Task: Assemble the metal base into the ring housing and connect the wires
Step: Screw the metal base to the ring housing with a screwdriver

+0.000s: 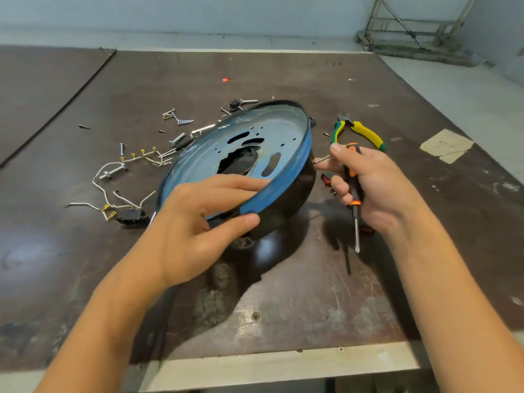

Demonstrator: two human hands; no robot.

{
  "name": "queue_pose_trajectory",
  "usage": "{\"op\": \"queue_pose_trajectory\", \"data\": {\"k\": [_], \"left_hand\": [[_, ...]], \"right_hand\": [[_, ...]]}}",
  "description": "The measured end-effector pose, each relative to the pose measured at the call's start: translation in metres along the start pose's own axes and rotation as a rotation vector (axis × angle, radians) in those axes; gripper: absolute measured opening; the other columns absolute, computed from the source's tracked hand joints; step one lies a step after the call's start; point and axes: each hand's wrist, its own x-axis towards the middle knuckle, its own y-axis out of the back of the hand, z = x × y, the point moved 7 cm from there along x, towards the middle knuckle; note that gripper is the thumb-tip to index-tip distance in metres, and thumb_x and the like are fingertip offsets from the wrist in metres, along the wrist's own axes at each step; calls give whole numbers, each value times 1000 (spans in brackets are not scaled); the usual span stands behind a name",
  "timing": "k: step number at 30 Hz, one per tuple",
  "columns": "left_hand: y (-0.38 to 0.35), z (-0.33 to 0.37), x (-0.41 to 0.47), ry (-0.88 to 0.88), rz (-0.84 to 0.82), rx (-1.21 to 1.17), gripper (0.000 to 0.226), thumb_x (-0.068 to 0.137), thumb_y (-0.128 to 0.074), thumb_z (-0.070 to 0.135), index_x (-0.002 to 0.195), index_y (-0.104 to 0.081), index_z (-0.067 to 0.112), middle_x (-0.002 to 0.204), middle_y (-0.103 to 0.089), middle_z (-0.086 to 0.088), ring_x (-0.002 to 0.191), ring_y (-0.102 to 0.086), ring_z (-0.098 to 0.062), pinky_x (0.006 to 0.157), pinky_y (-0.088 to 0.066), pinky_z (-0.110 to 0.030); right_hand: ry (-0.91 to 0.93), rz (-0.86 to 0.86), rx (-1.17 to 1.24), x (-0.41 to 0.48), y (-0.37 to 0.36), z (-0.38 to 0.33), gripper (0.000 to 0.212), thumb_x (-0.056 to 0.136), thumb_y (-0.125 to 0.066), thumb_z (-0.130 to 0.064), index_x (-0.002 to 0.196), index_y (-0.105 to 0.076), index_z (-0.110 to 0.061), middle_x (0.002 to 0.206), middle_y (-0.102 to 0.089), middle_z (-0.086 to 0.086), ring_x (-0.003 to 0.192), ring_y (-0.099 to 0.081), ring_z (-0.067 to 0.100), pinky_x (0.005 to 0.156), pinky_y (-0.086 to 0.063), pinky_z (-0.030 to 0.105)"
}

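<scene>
The left hand (198, 222) grips the near rim of the metal base (249, 154), a blue-tinted dish seated in the black ring housing (289, 199), and holds the pair tilted on edge over the middle of the dark desk (312, 302). Its fingers lie inside the dish and its thumb presses the outer edge. The right hand (371, 188) is closed around an orange and black screwdriver (354, 194), tip pointing down, while its thumb and forefinger pinch a small screw (323, 159) against the right side of the housing. Yellow and green pliers (360, 131) lie just beyond that hand. To the left, white wires (113, 191) with brass ends trail to a black plug (131, 216), and loose bolts (175, 139) are scattered farther back.
</scene>
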Motion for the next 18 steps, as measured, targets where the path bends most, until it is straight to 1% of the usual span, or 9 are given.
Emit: {"op": "queue_pose_trajectory", "data": {"k": [3,5,6,8,10,12,14,15,18], "left_hand": [[8,10,1,18,-23,2,39,80,-67,7,108,-67,35,115,-65,22,112,-60,0,92,-39,-8],[13,19,5,8,-12,125,46,77,-65,10,110,-58,42,107,-61,22,104,-58,2,85,-37,-6],[15,23,7,22,13,196,41,79,-65,18,108,-53,44,101,-57,23,97,-55,5,79,-35,-5],[21,30,12,83,117,288,17,85,-63,40,99,-54,39,89,-52,19,83,-52,5,70,-35,-7],[25,32,13,153,194,287,23,88,-63,52,87,-56,30,81,-49,11,74,-50,-1,64,-36,-12],[29,33,15,182,215,196,23,86,-67,51,91,-58,30,82,-54,6,73,-54,-7,64,-43,-20],[35,33,15,207,248,-15,24,85,-68,44,98,-65,24,83,-60,-9,73,-60,-22,63,-54,-46],[39,32,15,208,275,-143,25,84,-68,39,97,-66,17,82,-59,-19,69,-59,-27,60,-54,-50],[51,23,10,201,322,-338,31,84,-73,34,92,-65,5,82,-50,-36,67,-51,-25,59,-45,-43]], "right_hand": [[-19,-33,99,-8,-8,-3,23,99,-58,-24,107,-57,-3,87,-77,7,41,-45,4,32,-32,15],[1,-77,123,-17,-16,-9,17,100,-58,-25,97,-56,-8,94,-77,8,41,-45,4,32,-31,14],[23,-103,120,-22,-22,-13,16,100,-57,-25,90,-54,-12,99,-77,9,40,-46,5,32,-31,14],[76,-160,103,-33,-33,-22,18,100,-57,-25,86,-51,-16,107,-76,12,39,-47,6,32,-32,14],[124,-214,101,-44,-44,-33,17,99,-57,-26,86,-53,-17,112,-75,12,39,-47,7,33,-33,15],[156,-275,123,-54,-54,-42,17,98,-56,-26,83,-56,-18,118,-74,9,38,-47,8,33,-33,15],[176,-334,149,-62,-62,-48,18,96,-57,-27,79,-56,-21,121,-72,8,36,-48,8,32,-32,14],[184,-357,163,-65,-65,-50,18,95,-56,-28,77,-55,-22,123,-72,7,36,-49,7,32,-32,14],[219,-373,202,-67,-65,-54,21,96,-55,-27,75,-56,-22,121,-72,11,34,-48,5,32,-32,12]]}}
